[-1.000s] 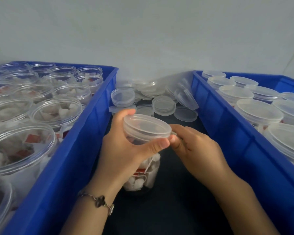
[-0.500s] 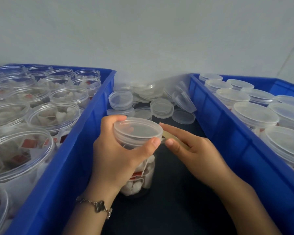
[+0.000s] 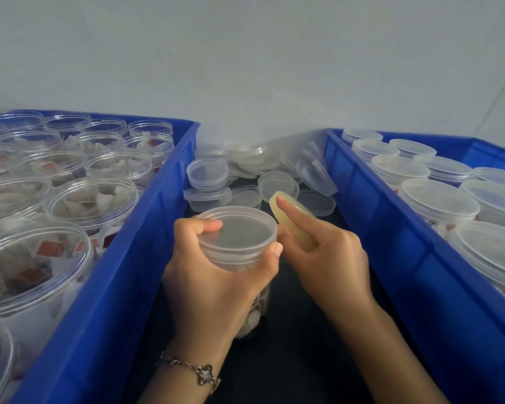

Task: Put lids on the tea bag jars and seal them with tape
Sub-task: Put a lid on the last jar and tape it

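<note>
A clear tea bag jar [image 3: 254, 313] stands on the dark surface between two blue crates, with a translucent lid [image 3: 239, 234] on top. My left hand [image 3: 216, 284] grips the jar around the lid's rim, thumb at the right side and a fingertip on the lid. My right hand [image 3: 330, 255] holds a yellowish roll of tape [image 3: 289, 212] just right of the lid, forefinger stretched along the roll. Most of the jar's body is hidden behind my left hand.
The left blue crate [image 3: 134, 252] holds several open jars of tea bags [image 3: 94, 199]. The right blue crate [image 3: 391, 243] holds several lidded jars [image 3: 438, 199]. A heap of loose lids [image 3: 245, 176] lies at the back between the crates, against a pale wall.
My right hand has lifted from the lid's rim and now shows the tape roll raised beside the lid. My left hand has shifted its grip, with a fingertip now on the lid's top.
</note>
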Demonstrator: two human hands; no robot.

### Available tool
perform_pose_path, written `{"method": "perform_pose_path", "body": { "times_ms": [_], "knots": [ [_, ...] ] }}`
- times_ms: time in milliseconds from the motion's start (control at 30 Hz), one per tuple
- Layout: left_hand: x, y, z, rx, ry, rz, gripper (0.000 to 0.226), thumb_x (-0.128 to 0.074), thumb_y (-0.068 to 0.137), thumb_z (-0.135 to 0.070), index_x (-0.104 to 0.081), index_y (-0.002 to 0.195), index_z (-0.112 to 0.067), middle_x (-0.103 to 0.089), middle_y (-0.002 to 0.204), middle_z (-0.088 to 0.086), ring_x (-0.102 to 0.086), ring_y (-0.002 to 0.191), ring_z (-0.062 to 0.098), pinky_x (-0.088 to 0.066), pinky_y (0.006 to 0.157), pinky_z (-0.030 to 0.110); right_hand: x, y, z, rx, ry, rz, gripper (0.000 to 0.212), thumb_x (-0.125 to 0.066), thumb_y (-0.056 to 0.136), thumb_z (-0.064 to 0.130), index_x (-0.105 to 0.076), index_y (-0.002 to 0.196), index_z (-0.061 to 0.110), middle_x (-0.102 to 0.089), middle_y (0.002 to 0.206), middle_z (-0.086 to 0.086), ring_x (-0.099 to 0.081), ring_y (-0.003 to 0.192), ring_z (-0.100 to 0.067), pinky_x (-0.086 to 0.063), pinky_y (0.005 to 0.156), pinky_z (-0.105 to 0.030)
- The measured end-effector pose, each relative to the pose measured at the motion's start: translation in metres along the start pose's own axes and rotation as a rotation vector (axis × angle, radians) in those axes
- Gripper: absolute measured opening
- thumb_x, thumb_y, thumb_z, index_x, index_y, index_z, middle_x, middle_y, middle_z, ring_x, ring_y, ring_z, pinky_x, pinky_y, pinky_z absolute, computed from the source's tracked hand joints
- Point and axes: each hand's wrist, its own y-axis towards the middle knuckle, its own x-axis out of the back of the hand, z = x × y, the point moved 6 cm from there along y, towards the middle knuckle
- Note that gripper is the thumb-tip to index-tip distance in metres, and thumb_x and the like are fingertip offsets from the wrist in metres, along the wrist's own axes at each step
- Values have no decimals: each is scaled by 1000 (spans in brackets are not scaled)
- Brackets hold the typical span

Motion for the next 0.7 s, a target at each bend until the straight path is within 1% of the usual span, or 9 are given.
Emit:
{"method": "perform_pose_path", "body": {
  "times_ms": [67,133,233,267,367,467,500,600,700],
  "knots": [
    [0,-1,0,-9,12,-21,67,-64,42,-72,-40,94,-37,-54,92,-26,-53,83,-12,-39,63,6,-2,4,-2,-33,28,8,41,-50,74,54,-51,114,62,-68,110,15,-62,101,-13,-50,86,-42],
    [0,-1,1,-29,26,-35,67,-64,44,-71,-40,95,-34,-52,93,-27,-51,85,-13,-39,65,8,-5,9,-3,-47,29,21,37,-47,71,58,-48,107,66,-70,100,12,-62,93,-15,-50,82,-42],
    [-1,-1,0,-77,48,-38,65,-65,47,-68,-39,95,-33,-50,94,-27,-50,79,-11,-36,67,1,-6,15,-8,-69,27,20,37,-45,70,59,-48,106,67,-66,79,13,-57,79,-15,-50,78,-41],
    [-1,-1,0,-86,49,-44,65,-65,48,-67,-39,95,-32,-50,95,-25,-49,78,-8,-36,68,-1,-7,17,-10,-76,25,23,38,-45,70,59,-49,107,67,-65,77,13,-57,78,-13,-50,78,-40],
    [-2,-1,-1,-106,46,-60,65,-66,49,-65,-38,96,-30,-53,102,-13,-49,87,-4,-37,71,0,-11,22,-13,-110,31,37,45,-45,70,58,-53,114,61,-70,89,14,-61,87,-11,-51,82,-39],
    [-3,-1,-2,-114,69,-81,65,-66,49,-65,-39,97,-30,-54,102,-9,-56,85,9,-45,68,19,-16,29,-18,-147,37,52,41,-49,75,52,-55,115,58,-70,83,12,-61,82,-11,-51,81,-38],
    [-3,0,-1,-108,79,-90,65,-66,48,-65,-40,96,-29,-54,101,-9,-56,84,11,-45,68,22,-18,31,-19,-155,23,58,38,-50,78,50,-55,114,58,-70,82,12,-60,79,-11,-51,79,-36],
    [-3,0,0,-101,91,-110,66,-66,48,-66,-42,96,-27,-52,99,-11,-54,82,10,-46,68,25,-22,38,-22,-161,-14,85,37,-50,83,46,-54,117,57,-70,84,7,-61,81,-16,-51,78,-37],
    [-3,1,-1,-102,85,-106,67,-66,48,-65,-42,97,-26,-50,101,-13,-54,83,9,-47,68,26,-26,47,-24,-150,-18,102,39,-49,83,46,-53,120,56,-69,84,6,-61,82,-17,-51,76,-37]
  ]
}}
